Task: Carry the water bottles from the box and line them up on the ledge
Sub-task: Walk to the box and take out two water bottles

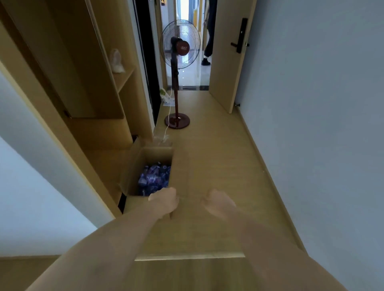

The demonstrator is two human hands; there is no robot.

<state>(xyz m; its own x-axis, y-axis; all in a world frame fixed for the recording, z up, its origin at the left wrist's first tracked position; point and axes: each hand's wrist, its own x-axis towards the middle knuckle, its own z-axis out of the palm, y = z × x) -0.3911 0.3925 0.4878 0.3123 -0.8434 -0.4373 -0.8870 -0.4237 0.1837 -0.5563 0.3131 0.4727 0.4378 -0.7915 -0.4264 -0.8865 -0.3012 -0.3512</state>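
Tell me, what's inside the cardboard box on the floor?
The cardboard box holds a pile of water bottles with blue-purple labels. The box wall and the left hand cover the nearest ones, so the count can't be told.

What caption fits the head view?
Both empty hands, left and right, reach toward the open box of water bottles.

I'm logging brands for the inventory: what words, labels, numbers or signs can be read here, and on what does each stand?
No text can be read in this view.
Water bottles in the box: purple-blue labels, print too blurred to read.
Fan: a pale mark on the red hub, too small to read.
Sign above the doorway: lit marks, too small to read.
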